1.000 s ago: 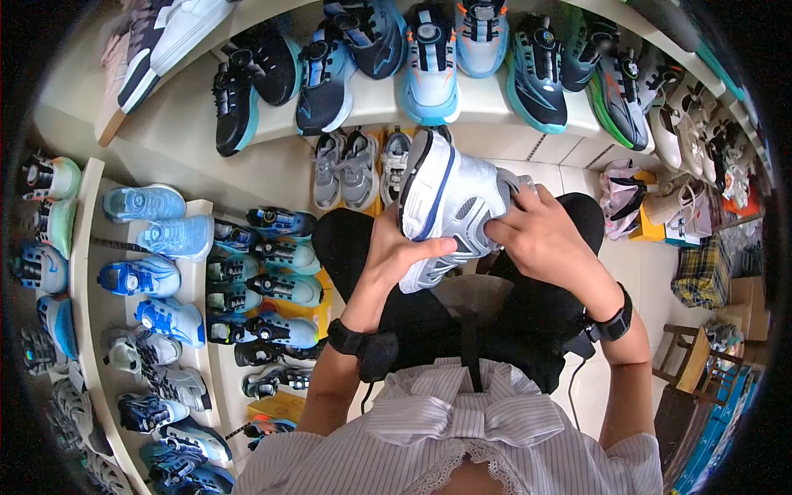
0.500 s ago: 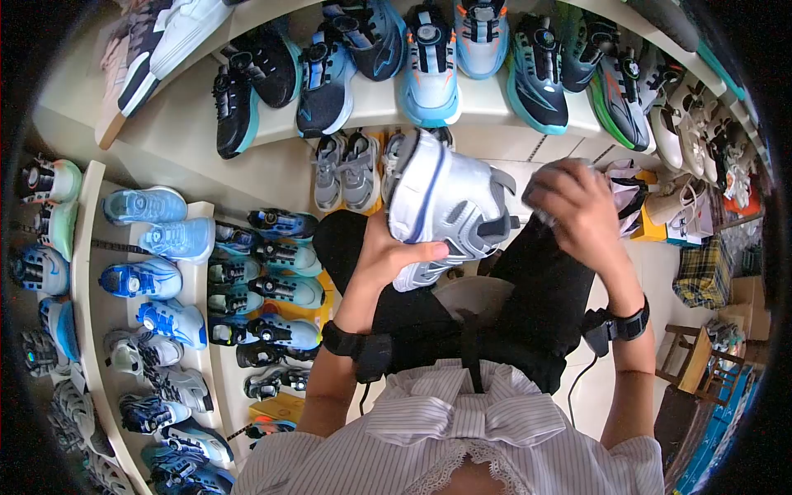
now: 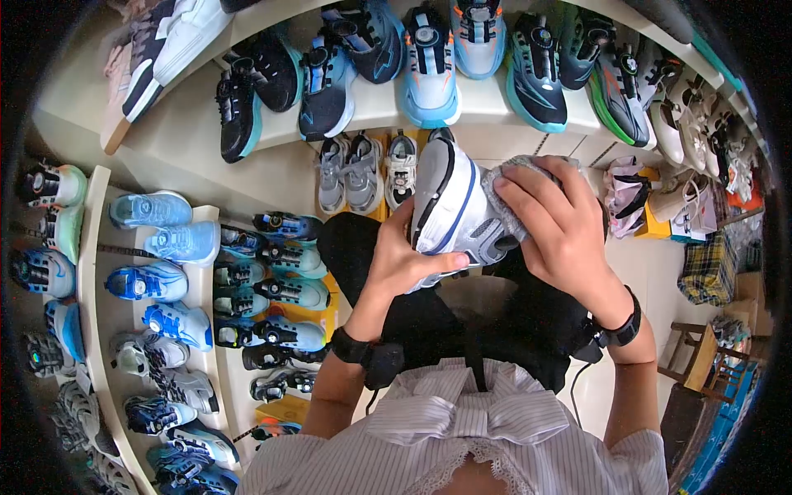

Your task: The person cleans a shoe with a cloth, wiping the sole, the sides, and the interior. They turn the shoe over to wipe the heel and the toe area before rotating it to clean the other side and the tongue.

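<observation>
Silver-grey synthetic with a smooth white sole and a thin blue stripe: on the head camera I see the sneaker (image 3: 445, 206) raised over the black trousers (image 3: 536, 322), its sole turned to the left. The left hand (image 3: 403, 266) is clamped round its lower end, with the thumb lying across the upper. The right hand (image 3: 561, 227) has its fingers closed on a grey, fuzzy cloth (image 3: 502, 194) pressed flat to the shoe's side, so the shoe sits between both hands. Beyond them, a curved cream shelf (image 3: 485, 95) carries blue and black trainers (image 3: 429, 70) in a row.
</observation>
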A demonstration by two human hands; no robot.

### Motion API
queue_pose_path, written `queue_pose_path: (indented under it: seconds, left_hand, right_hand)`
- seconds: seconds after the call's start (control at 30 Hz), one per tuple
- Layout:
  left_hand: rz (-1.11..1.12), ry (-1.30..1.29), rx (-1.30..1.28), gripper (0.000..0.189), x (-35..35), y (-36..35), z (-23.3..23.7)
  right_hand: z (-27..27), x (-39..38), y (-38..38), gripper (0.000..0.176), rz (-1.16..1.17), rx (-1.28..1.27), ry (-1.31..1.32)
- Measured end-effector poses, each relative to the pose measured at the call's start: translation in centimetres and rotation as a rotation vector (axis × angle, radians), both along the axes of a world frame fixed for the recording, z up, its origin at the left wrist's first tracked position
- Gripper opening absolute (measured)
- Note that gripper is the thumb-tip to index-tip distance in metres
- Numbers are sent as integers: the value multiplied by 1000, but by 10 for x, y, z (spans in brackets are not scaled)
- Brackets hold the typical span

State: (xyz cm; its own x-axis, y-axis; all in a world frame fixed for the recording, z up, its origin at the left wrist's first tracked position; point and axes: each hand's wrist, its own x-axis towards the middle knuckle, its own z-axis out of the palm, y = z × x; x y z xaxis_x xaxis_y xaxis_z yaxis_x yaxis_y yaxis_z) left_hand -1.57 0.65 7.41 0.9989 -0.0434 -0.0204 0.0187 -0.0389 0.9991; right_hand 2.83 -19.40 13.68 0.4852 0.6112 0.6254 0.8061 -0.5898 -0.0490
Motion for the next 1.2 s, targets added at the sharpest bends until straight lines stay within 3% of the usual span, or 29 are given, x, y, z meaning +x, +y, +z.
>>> queue_pose_path:
  seconds: [0.13,0.27,0.6,0.73,0.8,0.93,1.07,1.2]
  left_hand:
    - [23,39,17,74,1,-1,-6]
    - [50,2,29,72,1,-2,-12]
    - [51,-135,165,71,2,1,-10]
    - [45,-69,128,68,0,-2,-7]
    - [35,-44,71,64,0,-3,-9]
    - [18,37,26,59,0,-4,-10]
    - [-4,19,105,58,1,-8,-10]
    - [-17,-22,107,58,3,-11,-12]
  right_hand:
    - [-2,-11,0,44,32,-92,-86]
    - [-5,-13,1,31,50,-100,-166]
    - [-8,15,-3,47,30,67,85]
    - [-14,19,1,50,-21,95,126]
    - [-14,14,7,48,-45,104,-14]
    - [-11,6,6,43,3,-28,-51]
    - [-7,17,7,41,-101,79,-48]
    - [-17,6,20,38,-58,-13,-225]
